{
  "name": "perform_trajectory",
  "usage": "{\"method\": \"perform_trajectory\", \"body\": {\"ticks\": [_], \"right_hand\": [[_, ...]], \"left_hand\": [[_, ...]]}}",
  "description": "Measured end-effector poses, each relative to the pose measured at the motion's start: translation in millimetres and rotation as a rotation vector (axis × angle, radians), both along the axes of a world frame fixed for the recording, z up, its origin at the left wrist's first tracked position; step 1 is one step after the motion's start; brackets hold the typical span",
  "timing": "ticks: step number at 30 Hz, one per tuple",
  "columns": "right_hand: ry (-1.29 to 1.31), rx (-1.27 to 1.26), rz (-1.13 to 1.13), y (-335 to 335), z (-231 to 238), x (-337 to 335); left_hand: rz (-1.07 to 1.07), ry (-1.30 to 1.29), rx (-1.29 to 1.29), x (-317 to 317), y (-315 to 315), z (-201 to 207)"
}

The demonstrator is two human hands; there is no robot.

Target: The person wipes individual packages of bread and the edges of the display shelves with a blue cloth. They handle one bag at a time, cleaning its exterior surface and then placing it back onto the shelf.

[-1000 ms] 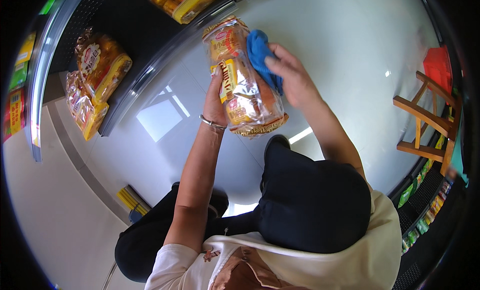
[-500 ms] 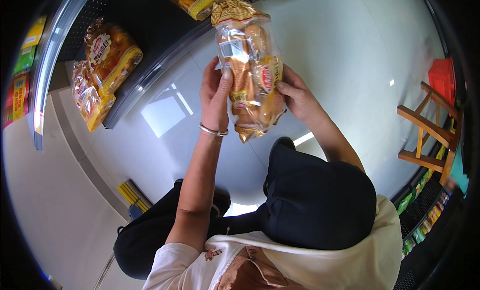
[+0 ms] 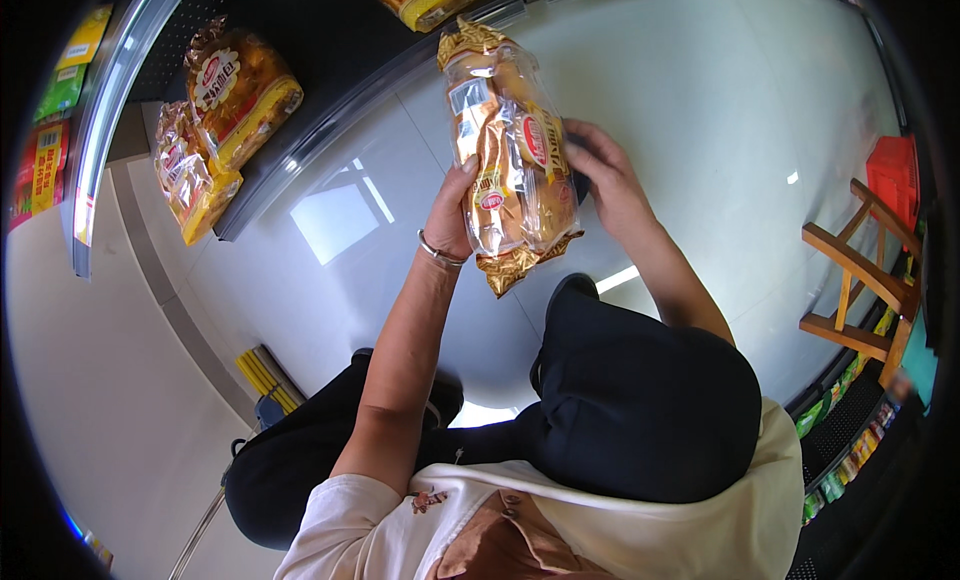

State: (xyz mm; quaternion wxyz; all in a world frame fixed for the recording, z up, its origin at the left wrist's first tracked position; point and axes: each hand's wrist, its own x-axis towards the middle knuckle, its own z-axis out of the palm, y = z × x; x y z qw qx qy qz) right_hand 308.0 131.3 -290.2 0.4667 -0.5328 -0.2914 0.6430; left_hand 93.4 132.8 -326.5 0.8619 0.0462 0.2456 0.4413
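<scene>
A clear plastic bread package [image 3: 505, 160] with gold crimped ends is held up in front of me, tilted slightly. Several long brown rolls show through the wrap, beside a red and yellow label. My left hand [image 3: 453, 215] is closed on its left side, thumb on the front and the other fingers hidden behind. My right hand [image 3: 612, 185] is at the right edge, with curled fingers against the wrap; part of that grip is in shadow. A metal bracelet [image 3: 440, 249] circles my left wrist.
Two bagged loaves [image 3: 240, 95] rest on a dark shelf [image 3: 330, 45] at the left, with more bread packs [image 3: 430, 5] farther along. A wooden stool [image 3: 865, 270] and a red basket [image 3: 892, 180] are on the right. Pale glossy floor [image 3: 720, 130] extends below my hands.
The bread package has come slightly nearer and turned a little, showing more of its label. My right thumb has shifted from the package's front to its edge. The view has shifted slightly.
</scene>
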Motion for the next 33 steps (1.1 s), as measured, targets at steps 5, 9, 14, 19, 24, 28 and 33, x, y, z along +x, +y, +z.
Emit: {"method": "perform_trajectory", "body": {"ticks": [5, 9, 14, 19, 24, 28, 33], "right_hand": [[-0.162, 0.133, -0.137, 21.6, 6.7, 17.4], [-0.135, 0.332, -0.114, 34.2, 38.2, 21.3], [-0.434, 0.485, 0.160, 33.8, 44.3, 11.5], [-0.704, 0.687, 0.245, 2.3, 49.4, -7.3], [-0.748, 0.902, 0.320, -23.8, 57.2, -25.9], [-0.643, 0.787, 0.326, -15.1, 60.1, -10.6], [-0.688, 0.863, 0.175, -12.5, 80.0, -12.7]], "left_hand": [[-0.011, -0.171, -0.137, 3.0, -3.4, 5.5], [-0.046, -0.160, -0.164, 2.6, -8.7, 4.2], [-0.033, -0.184, -0.194, 11.7, -17.8, 6.1], [-0.014, -0.190, -0.222, 19.1, -9.4, 18.4], [-0.018, -0.274, -0.167, 7.3, 3.8, 17.6], [-0.007, -0.165, -0.187, 8.3, 6.1, 15.9], [0.057, -0.317, -0.185, 21.6, 10.7, 30.7]]}}
